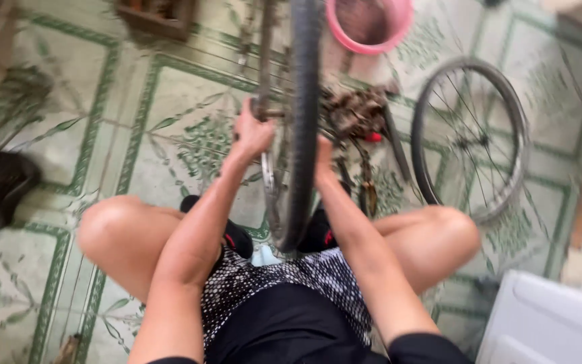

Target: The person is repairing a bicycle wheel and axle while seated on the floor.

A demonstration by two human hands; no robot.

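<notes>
Left hand (253,131) is gripping the axle of a black, worn tyre (299,121) standing upright; right hand (322,158) is resting behind it, grip hidden.

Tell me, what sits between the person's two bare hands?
In the head view, an upright black rubber bicycle tyre stands between the left hand and right hand.

Green-patterned tiled floor (136,135); pink basin (370,27); white box (547,323).

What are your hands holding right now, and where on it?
Left hand grips the upright bicycle wheel near its hub; right hand rests against the tyre's other side.
</notes>
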